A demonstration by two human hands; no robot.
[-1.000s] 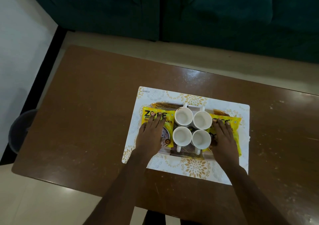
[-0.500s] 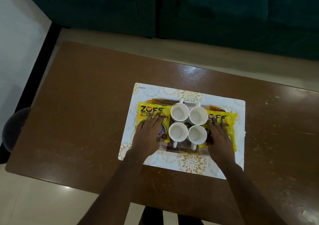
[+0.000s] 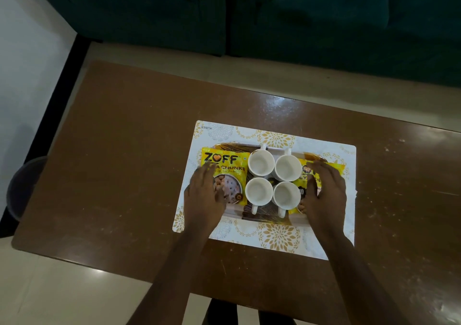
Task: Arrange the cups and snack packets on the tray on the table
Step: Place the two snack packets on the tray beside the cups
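Observation:
A brown patterned tray [image 3: 262,217] sits on a white and gold placemat [image 3: 274,237] on the table. Several white cups [image 3: 261,162] stand upright and empty in a tight block at the tray's middle. A yellow snack packet [image 3: 224,160] lies flat on the tray left of the cups, a second yellow packet [image 3: 303,176] to their right. My left hand [image 3: 203,197] rests with fingers spread over the left packet's outer edge and the tray's left side. My right hand [image 3: 324,195] lies on the right packet and hides most of it, thumb beside the near right cup.
The brown table [image 3: 124,162] spreads wide to the left and right of the placemat. A dark green sofa [image 3: 274,25] runs along the far side. A dark round bin [image 3: 25,187] stands on the floor off the table's left end.
Both hands have slid outward and back off the middle of the packets toward the tray's sides. The left packet's label now shows. Cups and packets stay put.

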